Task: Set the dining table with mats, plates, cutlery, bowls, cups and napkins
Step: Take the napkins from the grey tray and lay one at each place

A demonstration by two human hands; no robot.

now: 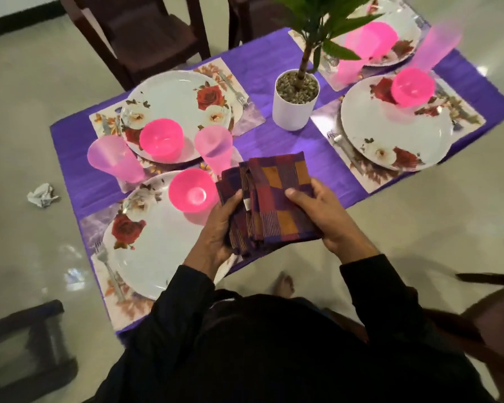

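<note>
Napkins (269, 199), a fanned stack of folded checked cloths in purple, maroon and orange, are held above the near edge of the bench (288, 146), which is covered in purple cloth. The left hand (218, 228) has its grip closed on the stack's left side, thumb on top and fingers curled beneath, palm turned inward. The right hand (326, 216) has its grip closed on the right side, thumb pressed across the top cloth, fingers under the lower edge. Both forearms, in black sleeves, reach forward from the body and angle toward each other.

Four floral mats carry floral plates. The near left plate (157, 251) holds a pink bowl (191, 190) just beside the napkins, with a fork (108, 266) on the mat to its left. The far left plate (175, 114) holds another pink bowl (161, 138), with two pink cups (114, 159) (216, 149) lying tipped near it. The right plate (396, 123) bears a third pink bowl (413, 87). A potted plant (296, 100) stands at the centre. A crumpled paper (42, 194) lies on the floor.
</note>
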